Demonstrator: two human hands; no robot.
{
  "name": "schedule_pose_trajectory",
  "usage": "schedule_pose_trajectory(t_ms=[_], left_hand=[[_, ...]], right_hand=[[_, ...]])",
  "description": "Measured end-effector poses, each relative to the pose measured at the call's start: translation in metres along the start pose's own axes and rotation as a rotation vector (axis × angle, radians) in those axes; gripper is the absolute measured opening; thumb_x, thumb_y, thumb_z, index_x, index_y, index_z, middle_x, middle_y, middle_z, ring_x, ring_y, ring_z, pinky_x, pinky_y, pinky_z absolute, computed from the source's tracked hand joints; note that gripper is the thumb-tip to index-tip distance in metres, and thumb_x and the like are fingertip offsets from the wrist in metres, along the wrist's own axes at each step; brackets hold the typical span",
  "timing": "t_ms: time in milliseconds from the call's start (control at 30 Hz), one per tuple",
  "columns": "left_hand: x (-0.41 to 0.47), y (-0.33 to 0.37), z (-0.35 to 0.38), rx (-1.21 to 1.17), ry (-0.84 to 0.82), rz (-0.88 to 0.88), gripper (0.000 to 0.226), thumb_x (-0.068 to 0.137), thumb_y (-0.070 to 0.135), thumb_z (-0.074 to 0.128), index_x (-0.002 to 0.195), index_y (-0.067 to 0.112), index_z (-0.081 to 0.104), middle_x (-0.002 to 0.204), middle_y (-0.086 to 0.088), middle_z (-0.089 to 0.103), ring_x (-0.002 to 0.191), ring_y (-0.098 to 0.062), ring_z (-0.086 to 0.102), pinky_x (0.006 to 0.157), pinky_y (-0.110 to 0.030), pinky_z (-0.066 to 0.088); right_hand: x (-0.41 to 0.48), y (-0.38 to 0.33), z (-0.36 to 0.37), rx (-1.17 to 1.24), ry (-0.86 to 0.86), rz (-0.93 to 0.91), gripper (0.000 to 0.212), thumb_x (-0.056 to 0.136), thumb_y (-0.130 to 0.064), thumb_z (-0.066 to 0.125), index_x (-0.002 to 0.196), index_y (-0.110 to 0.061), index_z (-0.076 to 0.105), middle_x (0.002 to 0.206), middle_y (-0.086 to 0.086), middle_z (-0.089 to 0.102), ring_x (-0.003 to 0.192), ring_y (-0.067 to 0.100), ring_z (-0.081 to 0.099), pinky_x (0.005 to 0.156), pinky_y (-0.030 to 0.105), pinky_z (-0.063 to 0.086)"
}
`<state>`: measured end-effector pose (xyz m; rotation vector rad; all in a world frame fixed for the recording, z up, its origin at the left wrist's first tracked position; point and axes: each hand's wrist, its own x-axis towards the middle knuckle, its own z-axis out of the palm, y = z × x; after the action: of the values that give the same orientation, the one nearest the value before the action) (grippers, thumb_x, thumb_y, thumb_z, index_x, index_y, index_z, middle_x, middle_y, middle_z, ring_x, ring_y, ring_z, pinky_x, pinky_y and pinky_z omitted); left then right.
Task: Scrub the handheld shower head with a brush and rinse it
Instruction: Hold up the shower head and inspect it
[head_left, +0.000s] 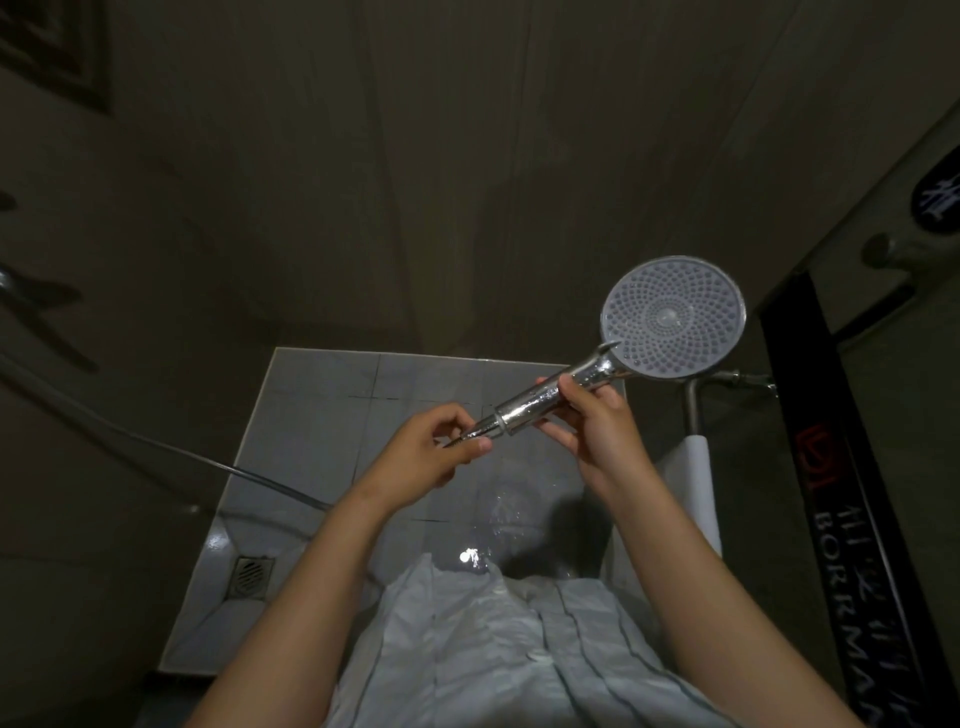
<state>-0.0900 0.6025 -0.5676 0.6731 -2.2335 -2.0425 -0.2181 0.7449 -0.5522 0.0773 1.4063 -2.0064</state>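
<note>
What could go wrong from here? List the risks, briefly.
1. The chrome handle of the shower head looks wet where the right hand grips it; it could slip and hit the floor tiles.
2. The left hand pinches the hose fitting at the handle's base; twisting it might loosen the joint.
3. The tiles look wet, so footing may be slippery.

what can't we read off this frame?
Head view:
- Where the hose joins the shower head: covered by the left hand's fingers.
- Handle underside: behind the right hand's grip.
- Hose's far end: cut off by the left edge.
- Black strip's lettering: cut off at the bottom right edge.
- Brush: none in view.
</note>
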Motion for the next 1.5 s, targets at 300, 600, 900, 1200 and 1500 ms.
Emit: schedule_pose_trajectory(t_ms=[300, 600, 900, 1200, 1500], left_hand=[[0.004, -0.004, -0.002, 0.061, -0.031, -0.041, 0.020, 0.093, 0.024, 0.055, 0.077, 0.015, 0.063, 0.057, 0.002, 0.055, 0.047, -0.013, 0.050, 0.051, -0.022, 0.041], [0.003, 0.001, 0.000, -0.032, 0.000, -0.068, 0.010, 0.082, 0.012, 0.069, 0.086, 0.011, 0.060, 0.055, 0.002, 0.052, 0.044, -0.005, 0.043, 0.040, -0.017, 0.032], [0.000, 0.002, -0.001, -0.055, 0.011, -0.070, 0.018, 0.091, 0.015, 0.058, 0.076, 0.007, 0.053, 0.057, 0.000, 0.055, 0.043, -0.006, 0.039, 0.042, -0.015, 0.031], [-0.004, 0.003, -0.001, -0.065, -0.039, -0.091, 0.029, 0.098, 0.021, 0.044, 0.080, 0.005, 0.059, 0.057, -0.004, 0.053, 0.040, -0.005, 0.034, 0.040, -0.014, 0.026], [-0.003, -0.002, -0.004, -0.064, 0.001, -0.069, 0.018, 0.085, 0.010, 0.066, 0.078, 0.014, 0.049, 0.059, -0.002, 0.064, 0.036, -0.005, 0.032, 0.036, -0.015, 0.023]], right_hand=[[0.004, -0.001, 0.002, -0.021, 0.003, -0.015, 0.020, 0.094, -0.010, 0.053, 0.113, -0.007, 0.051, 0.095, 0.007, 0.067, 0.092, 0.018, 0.067, 0.068, 0.032, 0.060], [0.006, -0.001, 0.002, -0.037, -0.007, -0.025, 0.014, 0.094, -0.010, 0.052, 0.108, -0.009, 0.052, 0.090, 0.005, 0.068, 0.088, 0.016, 0.067, 0.072, 0.034, 0.060], [0.004, -0.001, 0.003, -0.029, -0.004, -0.013, 0.014, 0.094, -0.010, 0.052, 0.108, -0.008, 0.052, 0.094, 0.007, 0.068, 0.089, 0.016, 0.068, 0.076, 0.036, 0.059], [0.000, 0.000, 0.003, -0.036, -0.012, -0.012, 0.014, 0.094, -0.011, 0.052, 0.108, -0.008, 0.052, 0.094, 0.006, 0.068, 0.089, 0.015, 0.069, 0.076, 0.037, 0.059], [-0.005, 0.000, 0.008, -0.017, -0.018, -0.016, 0.016, 0.094, -0.010, 0.052, 0.110, -0.007, 0.051, 0.092, 0.006, 0.068, 0.087, 0.015, 0.068, 0.065, 0.030, 0.059]])
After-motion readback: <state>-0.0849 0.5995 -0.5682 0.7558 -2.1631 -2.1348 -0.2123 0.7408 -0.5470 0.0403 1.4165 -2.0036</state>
